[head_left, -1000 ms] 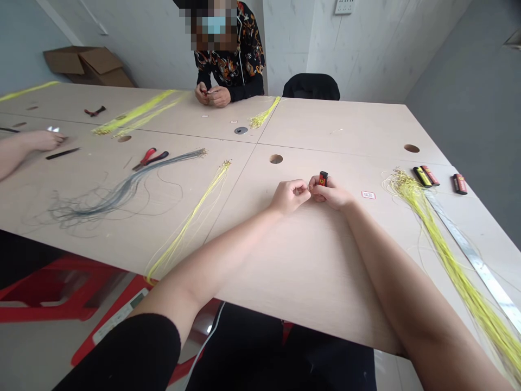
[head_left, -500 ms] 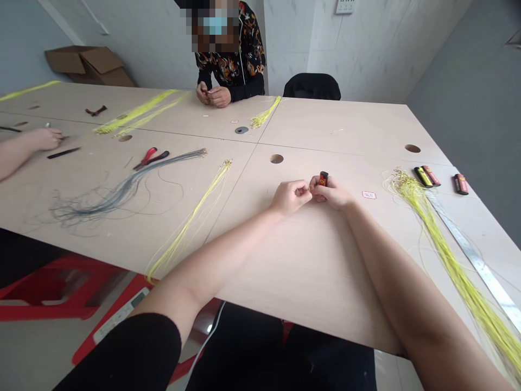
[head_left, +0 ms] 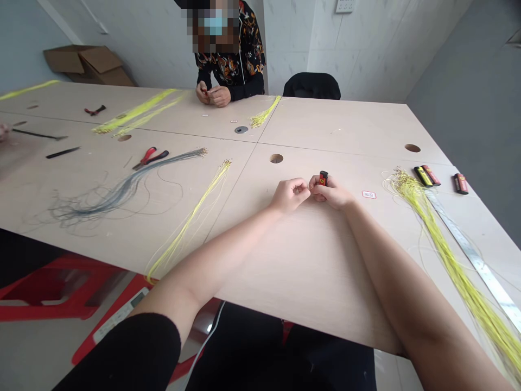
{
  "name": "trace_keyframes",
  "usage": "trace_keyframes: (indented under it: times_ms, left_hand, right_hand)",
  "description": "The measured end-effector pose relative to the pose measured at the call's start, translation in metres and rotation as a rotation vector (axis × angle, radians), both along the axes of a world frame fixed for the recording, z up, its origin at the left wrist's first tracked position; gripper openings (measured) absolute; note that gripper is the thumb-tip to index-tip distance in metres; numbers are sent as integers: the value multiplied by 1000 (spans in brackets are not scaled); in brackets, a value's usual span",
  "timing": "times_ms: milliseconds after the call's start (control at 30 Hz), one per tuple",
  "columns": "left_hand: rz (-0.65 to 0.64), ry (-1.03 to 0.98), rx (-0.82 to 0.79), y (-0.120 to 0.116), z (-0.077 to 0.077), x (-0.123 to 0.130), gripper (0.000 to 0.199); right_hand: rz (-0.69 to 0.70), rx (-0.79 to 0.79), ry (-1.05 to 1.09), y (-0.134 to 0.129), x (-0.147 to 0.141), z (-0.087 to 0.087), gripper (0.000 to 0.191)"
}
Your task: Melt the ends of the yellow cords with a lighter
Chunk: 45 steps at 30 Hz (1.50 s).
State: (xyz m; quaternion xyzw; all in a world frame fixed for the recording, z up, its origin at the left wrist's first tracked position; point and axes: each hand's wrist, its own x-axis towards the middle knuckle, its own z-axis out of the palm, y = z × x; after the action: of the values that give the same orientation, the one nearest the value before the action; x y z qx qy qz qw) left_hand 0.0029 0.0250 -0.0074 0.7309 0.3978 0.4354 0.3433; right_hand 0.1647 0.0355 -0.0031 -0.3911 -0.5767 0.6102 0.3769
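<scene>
My right hand (head_left: 331, 191) is closed around a red and black lighter (head_left: 323, 178), whose dark top stands up above the fingers. Fingertip to fingertip with it, my left hand (head_left: 290, 194) is closed in a pinch; what it holds is too small to make out. Both hands are just above the table (head_left: 301, 255). A small printed label (head_left: 368, 194) lies to the right of my right hand. Left of my hands, a thin bundle of yellow cords (head_left: 191, 214) stretches across the tabletop.
On the right are a thick yellow cord bundle (head_left: 451, 255), a steel ruler (head_left: 476, 260) and several lighters (head_left: 461, 183). Grey threads (head_left: 122, 193), pliers (head_left: 150, 157) and tweezers (head_left: 63, 152) lie left. A person (head_left: 232, 70) sits opposite; another person's hand (head_left: 4, 132) shows far left.
The other person's hand at far left has drawn back toward the frame's edge, uncovering a dark thin tool on the table. My own hands have hardly moved.
</scene>
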Motion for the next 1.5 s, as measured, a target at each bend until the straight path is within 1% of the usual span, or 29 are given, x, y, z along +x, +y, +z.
trace_keyframes:
  times_ms: [300, 533, 733, 867, 1000, 1200, 1400, 1500]
  left_hand:
    - [-45, -86, -37, 3, -4, -1, 15]
    - [-70, -153, -81, 6, -5, -2, 16]
    - [-32, -238, -161, 11, -8, -2, 18]
    - [-22, -273, -220, 12, -6, -3, 20]
    - [-29, -285, -249, 12, -4, -3, 20]
    - [-61, -290, -279, 12, -5, -3, 20]
    - [-85, -262, -242, 12, -6, -2, 22]
    - [-91, -254, -232, 12, -7, -2, 22]
  right_hand:
    - [-19, 14, -20, -3, -1, 4, 11]
    - [-28, 25, 7, 1, 0, -3, 15]
    - [-11, 47, 8, 0, 1, -4, 11]
    - [-9, 57, 7, 0, 2, -4, 11]
    - [-12, 61, 1, 1, 3, -5, 13]
    - [-16, 65, 37, 3, 5, -9, 18]
    - [-24, 62, 77, 3, 7, -11, 27]
    - [-25, 53, 74, 3, 6, -10, 28]
